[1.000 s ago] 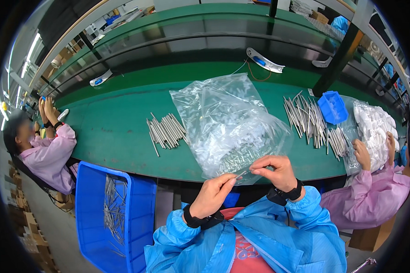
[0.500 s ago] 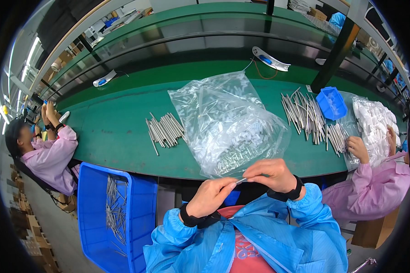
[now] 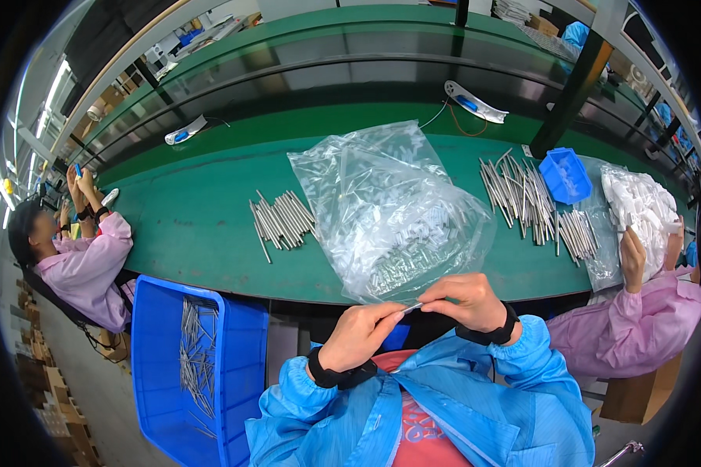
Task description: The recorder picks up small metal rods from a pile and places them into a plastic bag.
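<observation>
Between my left hand (image 3: pixel 362 335) and my right hand (image 3: pixel 471 302) is a thin metal rod (image 3: pixel 412 308), pinched at both ends by my fingertips. Fingers cover most of it, so its full length is hidden. Just beyond my hands lies a clear plastic bag (image 3: pixel 350 175) with many small whitish translucent pieces (image 3: pixel 413 233) inside. Left of the bag, a bundle of metal rods (image 3: pixel 280 220) rests on the green table (image 3: pixel 202 233). A larger pile of rods (image 3: pixel 522 194) is to its right, with a smaller group of rods (image 3: pixel 578 233) beside that.
A blue bin (image 3: pixel 237 373) with loose rods stands at my left. A small blue tray (image 3: pixel 566 175) and a pile of white parts (image 3: pixel 639 198) sit at the right, by a co-worker in pink (image 3: pixel 631 327). Another co-worker (image 3: pixel 93 265) sits far left. White curved housings (image 3: pixel 477 103) lie behind.
The white curved housings at the back have shifted slightly right. The right co-worker's hand has moved from the table to the white parts. My hands keep nearly the same pose.
</observation>
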The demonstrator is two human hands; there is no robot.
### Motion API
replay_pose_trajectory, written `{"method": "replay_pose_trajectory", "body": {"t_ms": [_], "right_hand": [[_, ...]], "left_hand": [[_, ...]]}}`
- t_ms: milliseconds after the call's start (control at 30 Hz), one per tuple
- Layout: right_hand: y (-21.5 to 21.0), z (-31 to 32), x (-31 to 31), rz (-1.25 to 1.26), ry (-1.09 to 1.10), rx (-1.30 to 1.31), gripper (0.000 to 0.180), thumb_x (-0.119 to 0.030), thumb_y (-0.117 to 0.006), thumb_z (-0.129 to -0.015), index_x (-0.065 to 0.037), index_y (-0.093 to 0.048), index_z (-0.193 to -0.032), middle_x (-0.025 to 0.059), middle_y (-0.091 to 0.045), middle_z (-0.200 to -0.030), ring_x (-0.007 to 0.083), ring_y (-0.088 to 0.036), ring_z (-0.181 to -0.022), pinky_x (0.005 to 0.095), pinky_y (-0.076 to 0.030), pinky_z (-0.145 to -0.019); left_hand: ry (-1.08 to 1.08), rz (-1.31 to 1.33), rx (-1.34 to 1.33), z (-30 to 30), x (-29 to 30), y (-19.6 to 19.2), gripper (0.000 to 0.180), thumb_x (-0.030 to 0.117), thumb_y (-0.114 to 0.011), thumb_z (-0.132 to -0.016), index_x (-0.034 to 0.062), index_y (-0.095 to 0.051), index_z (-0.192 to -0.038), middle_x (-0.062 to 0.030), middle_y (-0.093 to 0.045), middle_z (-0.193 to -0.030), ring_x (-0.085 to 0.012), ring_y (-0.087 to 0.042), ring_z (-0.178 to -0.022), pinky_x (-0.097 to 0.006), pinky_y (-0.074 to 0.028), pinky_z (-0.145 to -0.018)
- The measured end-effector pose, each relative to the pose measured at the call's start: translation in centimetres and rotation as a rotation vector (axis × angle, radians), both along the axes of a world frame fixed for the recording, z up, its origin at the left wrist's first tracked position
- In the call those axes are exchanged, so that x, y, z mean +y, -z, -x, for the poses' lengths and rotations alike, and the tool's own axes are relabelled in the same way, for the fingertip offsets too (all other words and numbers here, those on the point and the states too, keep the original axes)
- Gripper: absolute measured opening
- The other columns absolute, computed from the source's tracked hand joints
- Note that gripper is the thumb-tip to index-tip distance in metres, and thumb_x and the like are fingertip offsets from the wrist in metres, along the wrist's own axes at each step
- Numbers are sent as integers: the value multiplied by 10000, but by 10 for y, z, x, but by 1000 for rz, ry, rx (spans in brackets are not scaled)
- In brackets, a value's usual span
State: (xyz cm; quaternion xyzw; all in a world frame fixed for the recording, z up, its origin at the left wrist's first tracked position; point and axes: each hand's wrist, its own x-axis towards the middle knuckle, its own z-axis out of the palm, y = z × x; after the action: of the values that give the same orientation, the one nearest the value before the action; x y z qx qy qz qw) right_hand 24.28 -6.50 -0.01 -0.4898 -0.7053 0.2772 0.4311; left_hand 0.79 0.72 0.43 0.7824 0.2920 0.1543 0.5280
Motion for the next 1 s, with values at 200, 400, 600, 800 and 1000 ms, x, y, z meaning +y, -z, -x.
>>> {"method": "replay_pose_trajectory", "body": {"t_ms": [200, 400, 600, 800, 1000], "right_hand": [[4, 12, 3, -44, -7, -3, 166, -102, -777, -816, -25, -732, -956, 112, -724, -859, 264, -706, -768, 336, -549, -666], [-6, 14, 0, 60, 25, 40, 155, -102, -773, -823, -28, -732, -953, 116, -725, -878, 266, -708, -781, 332, -553, -674], [8, 10, -3, -23, -22, 22, 143, -77, -741, -840, -36, -727, -976, 119, -722, -916, 277, -704, -814, 349, -556, -698], [9, 6, -16, -109, -22, -128, 129, -102, -694, -886, -24, -688, -988, 112, -677, -875, 321, -661, -803, 383, -539, -702], [-17, -73, -55, -85, 630, -198, 115, -81, -733, -855, -27, -721, -956, 130, -694, -842, 260, -683, -741, 342, -542, -661]], "left_hand": [[-15, -81, -18, -1, -1, 5, 227, 129, -611, -969, -15, -685, -1129, -186, -713, -930, -258, -689, -796, -338, -521, -719], [-16, -55, -8, 4, -1, -1, 212, 125, -620, -963, -15, -694, -1104, -190, -714, -938, -273, -694, -802, -349, -522, -713], [-6, -201, 5, -3, 0, -1, 193, 108, -634, -936, -5, -704, -1075, -187, -710, -953, -338, -687, -829, -374, -528, -725], [3, -313, 65, -15, -9, -9, 175, 92, -643, -914, -5, -712, -1042, -184, -697, -899, -367, -672, -810, -396, -522, -711], [-363, -438, -130, 12, 12, -5, 317, -13, -667, -834, -35, -652, -1150, -196, -634, -1068, -313, -651, -877, -378, -519, -819]]}}
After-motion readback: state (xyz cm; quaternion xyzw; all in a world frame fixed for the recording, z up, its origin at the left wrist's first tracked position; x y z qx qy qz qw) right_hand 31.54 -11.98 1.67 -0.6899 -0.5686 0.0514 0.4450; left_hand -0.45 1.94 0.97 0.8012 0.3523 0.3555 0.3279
